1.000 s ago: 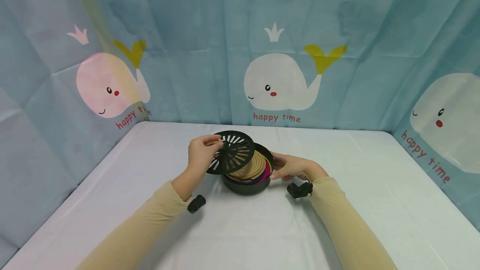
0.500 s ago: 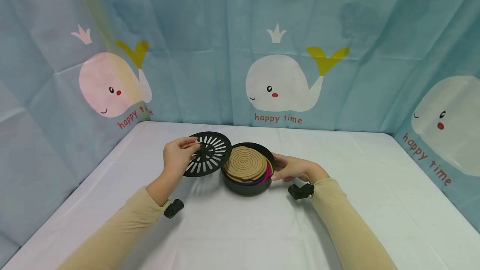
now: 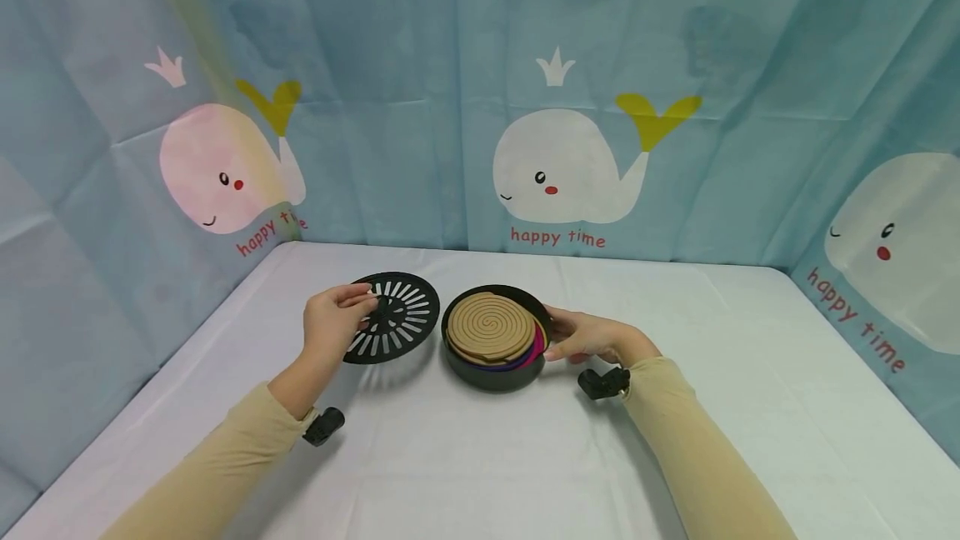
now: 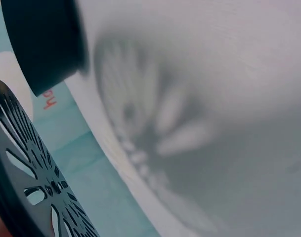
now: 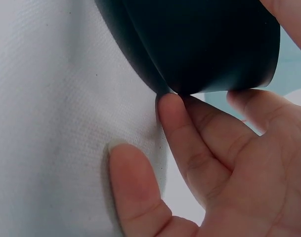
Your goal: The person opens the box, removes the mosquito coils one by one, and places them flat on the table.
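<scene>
In the head view my left hand (image 3: 333, 323) pinches the middle of a round black slotted lid (image 3: 392, 320), tilted above the table left of the tin. Near the bottom left of the left wrist view, the lid (image 4: 9, 192) shows edge-on, its shadow falling on the cloth. A round black mosquito coil tin (image 3: 491, 379) stands uncovered, holding a stack of mosquito coils (image 3: 491, 326), tan on top with purple, pink and yellow edges below. My right hand (image 3: 592, 336) grips the tin's right side, thumb in front. The right wrist view has fingertips (image 5: 171, 106) at the tin's base.
A white cloth covers the table (image 3: 480, 465). Behind and at both sides hangs a blue curtain (image 3: 375, 148) printed with whales. A small black wrist camera (image 3: 324, 426) sits at the left cuff, another black camera (image 3: 602, 382) at the right.
My left hand has carried the lid leftward off the tin and slightly lower, uncovering the tan coil. My right hand stays at the tin's side.
</scene>
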{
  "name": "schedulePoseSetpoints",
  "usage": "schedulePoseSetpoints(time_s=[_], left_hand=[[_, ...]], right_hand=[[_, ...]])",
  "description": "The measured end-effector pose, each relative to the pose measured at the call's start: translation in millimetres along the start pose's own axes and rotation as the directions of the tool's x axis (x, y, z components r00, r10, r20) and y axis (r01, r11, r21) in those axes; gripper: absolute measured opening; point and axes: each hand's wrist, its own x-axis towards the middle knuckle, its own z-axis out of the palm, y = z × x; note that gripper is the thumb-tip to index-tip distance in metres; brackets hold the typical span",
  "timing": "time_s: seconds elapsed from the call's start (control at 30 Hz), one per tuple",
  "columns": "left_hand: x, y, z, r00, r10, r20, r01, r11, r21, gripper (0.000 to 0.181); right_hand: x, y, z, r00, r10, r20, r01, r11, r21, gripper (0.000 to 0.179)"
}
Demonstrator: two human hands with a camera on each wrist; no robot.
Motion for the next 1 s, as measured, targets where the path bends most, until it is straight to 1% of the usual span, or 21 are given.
schedulePoseSetpoints(time_s=[0.1,0.17,0.4,0.6,0.77,1.0], left_hand=[[1.7,-4.5,-4.3,1.0,-0.011,0.003,0.011,1.0,0.017,0.033],[2.8,-7.1,-6.9,1.0,-0.026,0.009,0.026,0.999,0.024,0.033],[8.9,-19.1,-15.7,0.994,-0.109,0.026,0.109,0.994,0.001,0.036],[14.9,-30.4,-21.7,0.989,-0.138,0.053,0.138,0.99,-0.002,0.036],[19.5,-34.3,-25.6,0.985,-0.155,0.07,0.153,0.988,0.029,0.036],[24.4,-38.9,-29.1,0.974,-0.212,0.084,0.209,0.977,0.037,0.035]], right_hand=[[0.7,0,1,1.0,-0.009,0.004,0.009,1.0,0.001,0.099],[0.9,0,1,1.0,-0.001,-0.001,0.001,1.0,0.002,0.099],[-0.2,1,0,1.0,0.003,-0.005,-0.003,1.0,0.004,0.098],[-0.7,1,0,1.0,-0.001,0.006,0.001,1.0,0.005,0.099],[-0.3,0,0,1.0,-0.001,0.006,0.001,1.0,0.007,0.098],[-1.0,-1,1,1.0,0.007,0.003,-0.008,1.0,0.01,0.098]])
